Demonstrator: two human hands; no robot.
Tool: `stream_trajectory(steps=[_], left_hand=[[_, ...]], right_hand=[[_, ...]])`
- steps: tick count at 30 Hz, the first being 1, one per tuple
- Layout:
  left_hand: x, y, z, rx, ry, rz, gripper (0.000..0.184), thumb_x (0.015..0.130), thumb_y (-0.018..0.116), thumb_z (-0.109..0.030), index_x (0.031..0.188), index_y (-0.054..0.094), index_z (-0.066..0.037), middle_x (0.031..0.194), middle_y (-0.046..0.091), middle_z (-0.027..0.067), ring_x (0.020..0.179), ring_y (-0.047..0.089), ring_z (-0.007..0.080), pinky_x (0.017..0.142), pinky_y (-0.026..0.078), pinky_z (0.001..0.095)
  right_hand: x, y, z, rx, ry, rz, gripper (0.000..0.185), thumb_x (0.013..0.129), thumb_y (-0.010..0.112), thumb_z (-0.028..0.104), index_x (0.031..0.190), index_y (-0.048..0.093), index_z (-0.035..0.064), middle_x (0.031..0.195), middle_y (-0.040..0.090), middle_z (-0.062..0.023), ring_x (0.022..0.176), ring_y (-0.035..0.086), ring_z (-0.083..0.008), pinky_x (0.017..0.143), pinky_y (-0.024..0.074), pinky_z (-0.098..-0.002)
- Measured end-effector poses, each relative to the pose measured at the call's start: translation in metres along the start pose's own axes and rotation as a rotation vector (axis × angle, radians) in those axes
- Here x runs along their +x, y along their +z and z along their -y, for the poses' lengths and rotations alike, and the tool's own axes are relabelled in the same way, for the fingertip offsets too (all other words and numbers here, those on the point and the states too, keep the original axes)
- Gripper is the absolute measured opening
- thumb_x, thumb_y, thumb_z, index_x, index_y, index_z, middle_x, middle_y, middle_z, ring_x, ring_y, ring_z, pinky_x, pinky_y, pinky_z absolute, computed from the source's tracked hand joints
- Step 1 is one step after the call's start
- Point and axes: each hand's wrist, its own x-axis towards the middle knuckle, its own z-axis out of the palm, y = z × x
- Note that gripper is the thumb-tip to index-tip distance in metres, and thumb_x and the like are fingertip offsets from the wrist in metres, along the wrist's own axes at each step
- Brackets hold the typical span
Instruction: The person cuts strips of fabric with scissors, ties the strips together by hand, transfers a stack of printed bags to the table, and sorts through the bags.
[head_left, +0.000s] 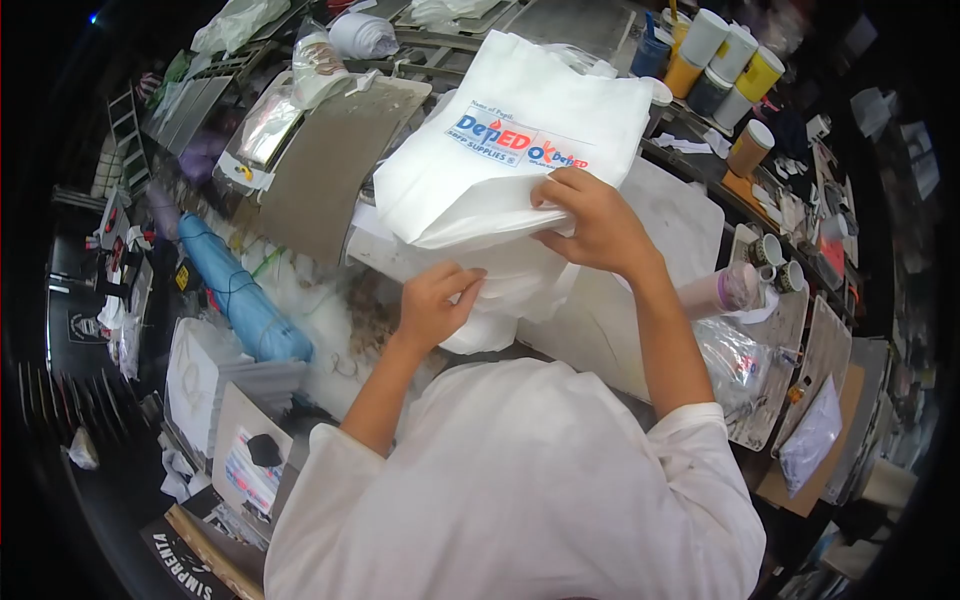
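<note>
A stack of white cloth-like bags [430,180] lies in front of me, the top one printed in blue and red with "DepED" and "SBFP SUPPLIES". My right hand [595,222] grips the near edge of the bags at the right, thumb below and fingers above. Lower and to the left, my left hand [438,303] is closed in a pinch on the white material that hangs toward me. Between my hands the near edges of the bags gape apart in loose layers.
A grey board [340,160] lies left of the stack. Paint tubs [735,55] and jars line the right-hand shelf. A blue wrapped roll [240,290] leans at the left. Beside my right forearm is a clear plastic-wrapped bundle [735,355].
</note>
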Motion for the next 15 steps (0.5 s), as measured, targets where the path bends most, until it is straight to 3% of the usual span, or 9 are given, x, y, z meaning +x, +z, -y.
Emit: stream_trajectory(steps=[6, 9, 13, 15], left_hand=[[0.037, -0.001, -0.008, 0.046, -0.02, -0.197, 0.01, 0.076, 0.075, 0.001, 0.085, 0.073, -0.002, 0.066, 0.06, 0.0058, 0.054, 0.052, 0.015, 0.049, 0.041, 0.0273], [0.051, 0.003, -0.016, 0.013, -0.028, -0.285, 0.01, 0.075, 0.075, 0.002, 0.084, 0.072, -0.001, 0.065, 0.058, 0.0049, 0.054, 0.051, 0.0127, 0.049, 0.04, 0.0269], [0.044, 0.004, -0.018, 0.002, -0.054, -0.285, 0.012, 0.072, 0.077, -0.002, 0.078, 0.068, -0.006, 0.065, 0.056, 0.0046, 0.054, 0.054, 0.0192, 0.05, 0.042, 0.0317], [0.025, -0.011, -0.019, -0.12, -0.13, -0.058, 0.013, 0.072, 0.079, -0.005, 0.081, 0.069, -0.006, 0.07, 0.057, 0.0053, 0.056, 0.053, 0.0197, 0.051, 0.042, 0.0314]], right_hand=[[0.0, -0.004, -0.005, -0.015, 0.015, 0.051, 0.037, 0.065, 0.084, 0.009, 0.097, 0.064, 0.0091, 0.096, 0.061, -0.0107, 0.092, 0.061, -0.0315, 0.079, 0.0507, -0.0394], [-0.003, -0.006, -0.002, 0.033, 0.044, -0.03, 0.04, 0.061, 0.085, 0.006, 0.095, 0.065, 0.0094, 0.096, 0.057, -0.0088, 0.091, 0.06, -0.0291, 0.077, 0.0496, -0.0383], [-0.007, -0.002, -0.012, 0.032, 0.051, -0.041, 0.043, 0.061, 0.085, 0.005, 0.098, 0.065, 0.0105, 0.098, 0.059, -0.0082, 0.092, 0.06, -0.0288, 0.078, 0.0496, -0.0368], [-0.007, 0.0, -0.014, 0.022, 0.043, -0.031, 0.044, 0.06, 0.085, 0.005, 0.1, 0.065, 0.0108, 0.099, 0.06, -0.008, 0.094, 0.06, -0.0287, 0.079, 0.0498, -0.0365]])
